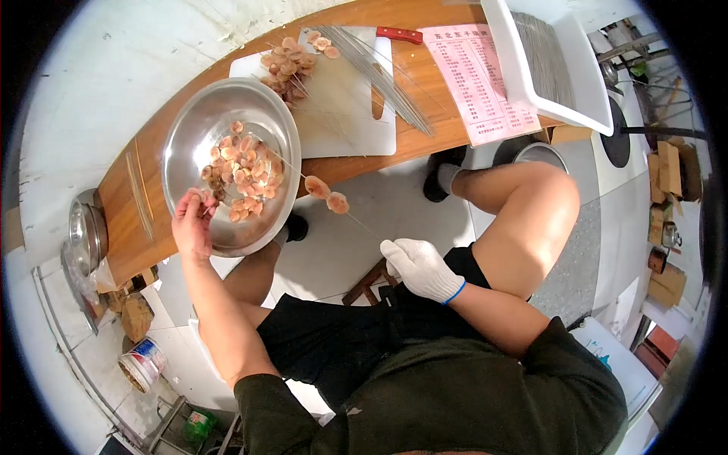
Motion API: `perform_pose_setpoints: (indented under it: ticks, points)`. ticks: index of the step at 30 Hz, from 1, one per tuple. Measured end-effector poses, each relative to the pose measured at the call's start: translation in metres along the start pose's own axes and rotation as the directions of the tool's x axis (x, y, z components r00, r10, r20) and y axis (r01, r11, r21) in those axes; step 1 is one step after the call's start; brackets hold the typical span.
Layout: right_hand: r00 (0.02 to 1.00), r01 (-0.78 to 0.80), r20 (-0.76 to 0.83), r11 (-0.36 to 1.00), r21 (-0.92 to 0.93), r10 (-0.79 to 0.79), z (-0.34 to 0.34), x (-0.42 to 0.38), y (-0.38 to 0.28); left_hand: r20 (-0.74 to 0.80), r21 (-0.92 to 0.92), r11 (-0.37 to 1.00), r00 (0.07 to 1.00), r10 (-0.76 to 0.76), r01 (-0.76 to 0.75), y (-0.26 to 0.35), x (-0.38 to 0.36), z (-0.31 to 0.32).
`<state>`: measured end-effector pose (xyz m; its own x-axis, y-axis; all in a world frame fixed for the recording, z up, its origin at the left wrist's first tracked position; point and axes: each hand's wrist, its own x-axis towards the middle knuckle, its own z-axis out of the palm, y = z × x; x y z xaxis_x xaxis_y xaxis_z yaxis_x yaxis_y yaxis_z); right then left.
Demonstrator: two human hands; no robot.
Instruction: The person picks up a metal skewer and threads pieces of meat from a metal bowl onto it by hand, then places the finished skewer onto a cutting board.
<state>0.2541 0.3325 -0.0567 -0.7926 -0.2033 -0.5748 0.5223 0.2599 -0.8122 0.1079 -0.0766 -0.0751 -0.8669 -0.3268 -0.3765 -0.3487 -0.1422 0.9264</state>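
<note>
Closest to us, our dark sleeves and shorts fill the bottom of the view, cut off by the round lens edge. Our right hand [419, 267], in a white glove, closes its fingers around the near end of a thin metal skewer [334, 199]; the grip itself hides the tip, so we cannot see how far the rod runs into the palm. Two pale meat slices [327, 194] sit threaded midway along it, over the gap between our knees and the table. Our bare left hand [192, 224] rests at the near rim of the steel bowl [189, 129], fingertips pinched together on a slice, though that piece is too small to make out clearly. More slices lie heaped inside the bowl. Beyond it, on the wooden table [136, 205], a white cutting board [349, 114] carries finished skewers, a bundle of bare rods [383, 72] and a red-handled knife [400, 34] with its blade hidden beneath them. Farther off, a pink printed sheet [478, 80] is unreadable, and a white tray [557, 64] is cropped at the top.
</note>
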Motion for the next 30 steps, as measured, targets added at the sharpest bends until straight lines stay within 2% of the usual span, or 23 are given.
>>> perform_pose_setpoints:
  ticks: [3,7,8,11,12,15,16,19,20,23,24,27,28,30]
  points:
    - [1.0,0.015,-0.006,1.0,-0.026,-0.016,0.003,0.0,0.004,-0.053,0.146,0.989,0.998,0.039,-0.031,0.004,0.012,-0.014]
    - [1.0,-0.011,-0.001,1.0,-0.011,0.011,0.006,0.001,0.008,0.079,0.418,0.899,0.991,0.107,-0.13,-0.004,0.031,-0.006]
    - [1.0,-0.019,0.002,1.0,-0.008,0.019,0.005,0.0,0.007,0.069,0.601,0.775,0.979,0.193,-0.196,-0.011,0.03,-0.002]
    - [1.0,-0.019,0.006,1.0,-0.018,0.019,0.002,0.003,0.002,0.338,0.84,0.392,0.927,0.162,-0.375,-0.005,0.01,0.035]
    - [1.0,-0.02,0.01,1.0,-0.02,0.02,0.002,0.003,0.001,0.469,0.774,0.368,0.857,0.213,-0.515,-0.012,0.011,0.039]
    - [1.0,0.004,0.015,0.997,-0.083,-0.003,0.0,0.005,0.002,0.438,0.826,0.362,0.896,0.072,-0.433,-0.005,0.007,0.037]
    - [1.0,0.026,0.018,0.995,-0.101,-0.024,0.0,0.005,0.002,0.391,0.837,0.404,0.92,0.028,-0.368,-0.008,0.014,0.027]
    - [0.998,0.056,0.035,0.989,-0.136,-0.052,0.001,0.006,0.001,0.355,0.829,0.436,0.932,0.071,-0.349,-0.005,0.032,0.009]
    - [0.998,0.047,0.044,0.99,-0.137,-0.041,0.0,0.006,-0.001,0.318,0.83,0.433,0.936,0.15,-0.351,-0.017,0.047,-0.003]
    - [0.998,0.016,0.063,0.993,-0.119,-0.008,0.002,0.007,0.002,0.229,0.814,0.483,0.943,0.243,-0.322,-0.011,0.051,0.02]
    - [0.998,0.006,0.069,0.994,-0.112,0.002,0.001,0.009,0.003,0.172,0.861,0.451,0.969,0.18,-0.236,0.003,0.044,0.04]
    - [0.997,0.03,0.079,0.982,-0.188,-0.015,0.0,0.01,0.0,0.367,0.888,0.117,0.838,0.404,-0.445,-0.005,0.068,0.051]
    - [0.997,0.018,0.075,0.986,-0.165,-0.005,0.0,0.012,-0.001,0.358,0.893,0.155,0.876,0.325,-0.422,-0.002,0.068,0.059]
    - [0.998,-0.013,0.066,0.994,-0.113,0.021,0.0,0.01,-0.001,0.374,0.901,0.114,0.882,0.288,-0.419,0.0,0.071,0.066]
